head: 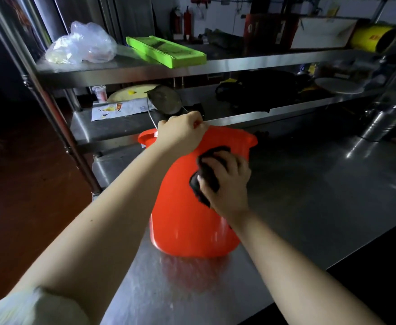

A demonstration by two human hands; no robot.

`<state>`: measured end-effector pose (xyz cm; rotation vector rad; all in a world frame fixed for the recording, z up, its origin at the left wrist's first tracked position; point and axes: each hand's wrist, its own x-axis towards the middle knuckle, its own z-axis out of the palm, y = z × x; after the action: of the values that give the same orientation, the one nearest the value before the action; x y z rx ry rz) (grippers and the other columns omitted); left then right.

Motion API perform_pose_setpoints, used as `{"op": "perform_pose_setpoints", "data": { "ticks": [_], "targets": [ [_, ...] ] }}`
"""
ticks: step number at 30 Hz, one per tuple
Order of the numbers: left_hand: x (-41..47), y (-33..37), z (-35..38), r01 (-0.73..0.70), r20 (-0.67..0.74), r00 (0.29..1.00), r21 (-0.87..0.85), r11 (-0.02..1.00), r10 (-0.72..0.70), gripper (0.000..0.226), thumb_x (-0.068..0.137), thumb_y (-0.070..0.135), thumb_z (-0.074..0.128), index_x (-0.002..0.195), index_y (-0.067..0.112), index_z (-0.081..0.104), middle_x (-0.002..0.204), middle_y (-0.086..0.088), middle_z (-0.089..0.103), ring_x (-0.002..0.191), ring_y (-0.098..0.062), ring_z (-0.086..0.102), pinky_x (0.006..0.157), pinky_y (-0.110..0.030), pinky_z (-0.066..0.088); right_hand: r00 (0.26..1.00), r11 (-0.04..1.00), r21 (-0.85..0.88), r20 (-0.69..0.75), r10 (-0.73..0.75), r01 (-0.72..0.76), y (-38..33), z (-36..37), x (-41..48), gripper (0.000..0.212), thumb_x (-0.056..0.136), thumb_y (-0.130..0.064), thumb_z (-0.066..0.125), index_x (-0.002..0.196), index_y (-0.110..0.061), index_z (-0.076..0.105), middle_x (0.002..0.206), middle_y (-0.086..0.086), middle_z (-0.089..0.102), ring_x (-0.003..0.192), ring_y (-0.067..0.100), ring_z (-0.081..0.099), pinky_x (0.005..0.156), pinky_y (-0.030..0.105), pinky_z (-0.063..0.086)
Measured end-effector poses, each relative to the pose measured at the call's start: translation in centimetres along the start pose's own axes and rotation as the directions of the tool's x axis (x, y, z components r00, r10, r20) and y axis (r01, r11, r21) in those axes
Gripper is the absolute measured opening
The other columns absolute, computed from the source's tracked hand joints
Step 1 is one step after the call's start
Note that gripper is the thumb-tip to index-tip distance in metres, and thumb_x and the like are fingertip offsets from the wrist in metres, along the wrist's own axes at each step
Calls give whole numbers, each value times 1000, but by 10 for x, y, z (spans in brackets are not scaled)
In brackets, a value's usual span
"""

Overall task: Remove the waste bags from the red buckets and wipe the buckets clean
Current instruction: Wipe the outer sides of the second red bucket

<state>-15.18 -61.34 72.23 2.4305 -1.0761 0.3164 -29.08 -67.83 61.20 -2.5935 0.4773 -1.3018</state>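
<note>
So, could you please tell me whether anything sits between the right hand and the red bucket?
Only the dark cloth, pressed by the right hand onto the red bucket's side wall; nothing else visible intervenes.

Red bucket (180,219) tilts on steel counter (309,184), black cloth (207,178) against its side.

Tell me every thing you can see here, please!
red plastic bucket: one, red, middle of the table
dark wiping cloth: one, black, against the bucket's side
shiny steel table: one, silver, under the bucket
clear plastic bag: one, see-through, top shelf, left
flat green plastic tray: one, green, top shelf, beside the bag
round yellow tin: one, yellow, top shelf, far right
shiny metal pot: one, silver, on the table, far right
left hand: one, grips the bucket's rim
right hand: one, holds the cloth on the bucket
</note>
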Motion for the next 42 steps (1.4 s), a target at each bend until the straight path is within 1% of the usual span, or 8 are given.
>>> {"op": "perform_pose_setpoints", "data": {
  "ticks": [3,8,14,18,24,29,35,42],
  "targets": [
    [5,6,-9,-114,150,983,26,993,109,34,95,53,39,107,29,60,110,-1,66,107,-30,57,86,-37,39,966,967,-57,90,-244,250,-5,-1,-56,49,69,-44,68,115,-35,54,128,-8,47,116,32,44,94,46,39],
    [-5,19,3,-262,127,957,-13,965,261,35,95,58,38,108,36,63,112,7,65,112,-29,50,83,-37,22,758,778,-97,328,-564,621,5,-3,-128,55,69,-53,57,121,-39,47,132,-7,42,122,30,38,93,44,30],
    [-16,12,6,-186,71,977,-164,969,200,29,95,49,46,111,34,66,112,10,65,115,-23,52,92,-36,25,963,963,-72,93,-251,258,29,-32,-40,43,85,-48,52,126,-34,49,133,0,41,120,36,41,100,41,26],
    [-21,-4,15,24,153,987,-398,917,41,42,89,59,44,116,33,62,109,5,66,115,-24,56,104,-47,36,992,986,-108,-10,-128,126,30,-50,15,38,80,-41,64,115,-27,65,125,3,54,117,33,39,97,45,35],
    [-19,16,3,-12,166,981,-443,896,95,35,77,39,37,87,18,63,82,-2,62,85,-25,57,81,-37,46,971,960,-157,94,-218,230,14,-50,-24,43,75,-44,67,116,-33,63,129,0,52,120,35,39,96,45,34],
    [-27,47,15,-234,45,968,-189,954,247,33,99,49,34,112,31,59,107,4,66,106,-25,55,87,-38,38,918,910,-167,189,-349,380,4,-49,-90,44,68,-43,67,110,-33,62,126,-5,51,118,31,45,88,43,37],
    [-24,43,18,-209,19,976,-219,953,219,29,95,58,38,88,35,54,74,10,55,94,-23,56,84,-38,40,807,812,-182,358,-470,554,20,-52,-138,52,71,-49,62,120,-34,52,129,-5,45,119,31,41,92,45,36],
    [-27,40,18,-202,-14,979,-239,950,205,34,89,63,47,91,31,60,82,14,57,100,-19,54,90,-40,35,996,970,-230,54,-75,85,26,-66,-13,41,83,-44,58,121,-28,60,132,6,49,120,36,35,97,53,36]
  ]
}}
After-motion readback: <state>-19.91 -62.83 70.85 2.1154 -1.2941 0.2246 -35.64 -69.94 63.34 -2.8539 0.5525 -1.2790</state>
